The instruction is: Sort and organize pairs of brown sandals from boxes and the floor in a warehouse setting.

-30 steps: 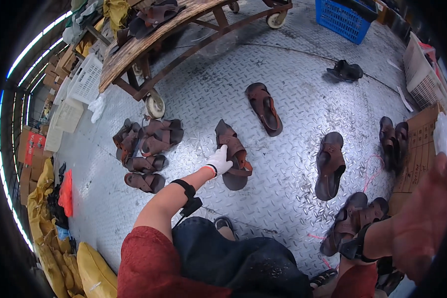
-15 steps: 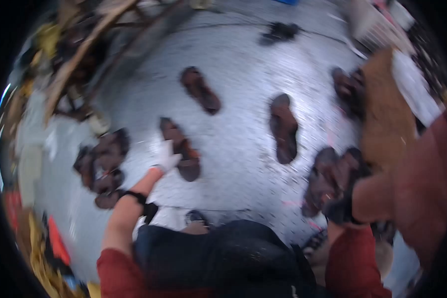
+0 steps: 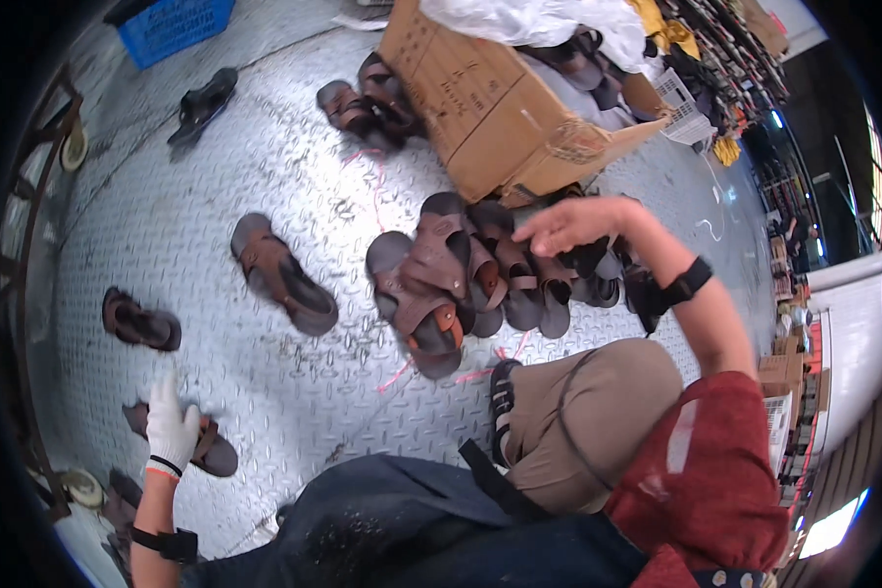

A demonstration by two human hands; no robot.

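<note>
My left hand [image 3: 171,428], in a white glove, rests on a brown sandal [image 3: 209,453] lying on the metal floor at the lower left. My right hand [image 3: 568,222] is bare and hovers with fingers spread over a heap of brown sandals [image 3: 461,279] in the middle of the view; it holds nothing. A single brown sandal [image 3: 282,274] lies between the two hands, and another [image 3: 141,321] lies further left.
A large cardboard box [image 3: 490,98] stands behind the heap, with a white plastic sheet [image 3: 539,20] over it. Two brown sandals [image 3: 367,103] and a black sandal [image 3: 202,103] lie beyond. A blue crate [image 3: 171,24] sits at the top left. The floor is diamond-plate metal [image 3: 294,392].
The view has swung to the right, so the sandal heap and box now fill the middle. My left hand stays on its sandal; my right hand has reached out over the heap.
</note>
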